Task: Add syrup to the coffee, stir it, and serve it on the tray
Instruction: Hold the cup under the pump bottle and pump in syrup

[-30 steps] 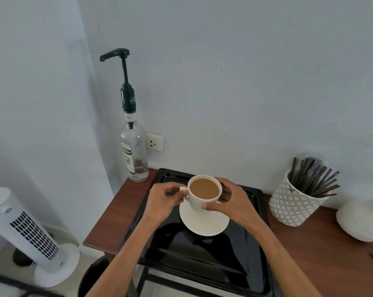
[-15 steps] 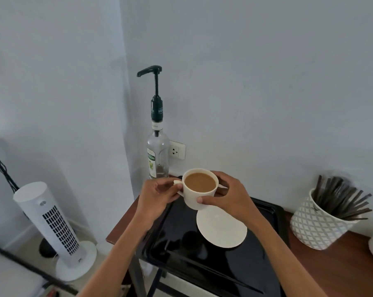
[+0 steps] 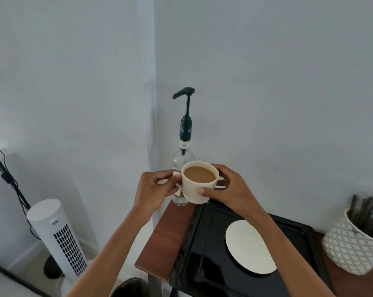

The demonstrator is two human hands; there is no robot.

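A cream cup of milky coffee [image 3: 199, 186] is held in the air in front of the syrup bottle [image 3: 184, 144], a clear glass bottle with a dark pump whose spout points left. My left hand [image 3: 154, 192] pinches the cup's handle. My right hand [image 3: 230, 191] wraps the cup's right side, thumb on the front. The cup hides the bottle's lower body. The cream saucer [image 3: 248, 246] lies bare on the black tray [image 3: 204, 243], below and right of the cup.
The tray rests on a brown wooden table [image 3: 166, 234] set against the wall corner. A white patterned pot of dark stir sticks [image 3: 355, 239] stands at the right. A white tower fan [image 3: 60, 236] and a black stand with cables are on the floor to the left.
Both hands have lifted the cup off the saucer and carried it left and up, until it sits in front of the syrup bottle. The saucer stayed on the tray.
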